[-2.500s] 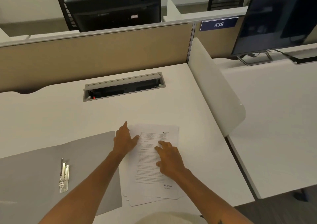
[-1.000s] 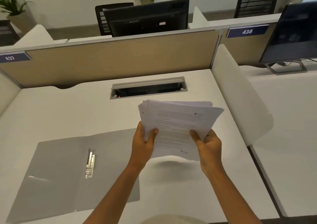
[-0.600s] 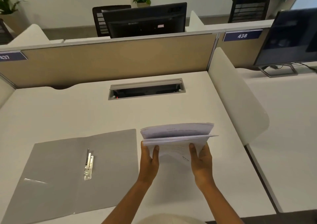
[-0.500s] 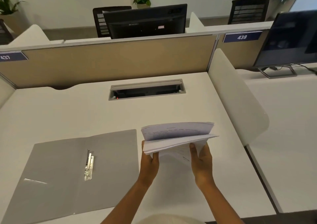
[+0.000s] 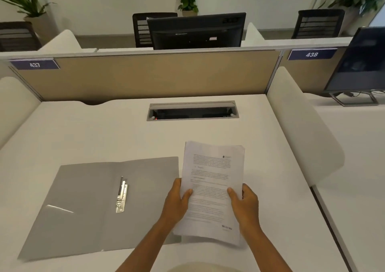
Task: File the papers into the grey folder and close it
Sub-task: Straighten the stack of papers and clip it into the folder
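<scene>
A stack of printed white papers (image 5: 211, 180) is held above the desk, printed side towards me, just right of the grey folder. My left hand (image 5: 177, 202) grips the stack's left edge with the thumb on top. My right hand (image 5: 244, 203) grips its right edge the same way. The grey folder (image 5: 83, 205) lies open and flat on the white desk to the left, with a metal clip fastener (image 5: 121, 195) near its middle fold. The papers' lower left corner overlaps the folder's right flap in the view.
A cable tray opening (image 5: 192, 111) is set into the desk (image 5: 93, 134) behind the papers. A tan partition (image 5: 145, 74) closes the back, a white curved divider (image 5: 300, 126) the right side. A monitor (image 5: 358, 63) stands on the neighbouring desk at right.
The papers were lifted off the desk, held on edge on the desk with their top edges towards me, and are now tipped back so the printed face shows, closer to the folder.
</scene>
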